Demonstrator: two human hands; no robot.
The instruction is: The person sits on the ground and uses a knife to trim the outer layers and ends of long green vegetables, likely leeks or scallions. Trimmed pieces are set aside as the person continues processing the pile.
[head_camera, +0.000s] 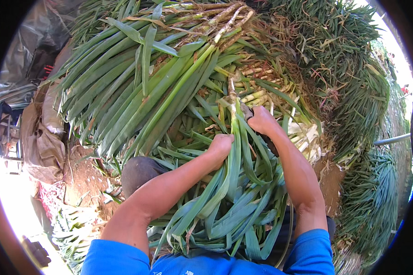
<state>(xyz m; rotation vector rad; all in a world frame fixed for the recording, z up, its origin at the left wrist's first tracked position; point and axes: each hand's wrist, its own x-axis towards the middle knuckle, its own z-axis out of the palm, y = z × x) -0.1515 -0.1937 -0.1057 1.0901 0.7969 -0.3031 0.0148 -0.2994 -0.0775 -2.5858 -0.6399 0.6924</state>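
My left hand [222, 146] is closed around the green leaves of a leek [234, 120], below its pale stem. The leek's root end points away from me. My right hand [262, 120] is a fist just right of the same stem. A dark tool [246, 110], perhaps a knife, juts from this fist against the leek; most of it is hidden by the hand. Loose long leaves [234, 220] drape over my lap beneath both arms.
A big heap of leeks [130, 89] lies ahead and left, roots away from me. Pale trimmed stalks [304, 137] lie right of my right forearm. Bundled greens [344, 75] are stacked at the far right. Brown sacking [43, 144] lies at left, beside bare soil [86, 175].
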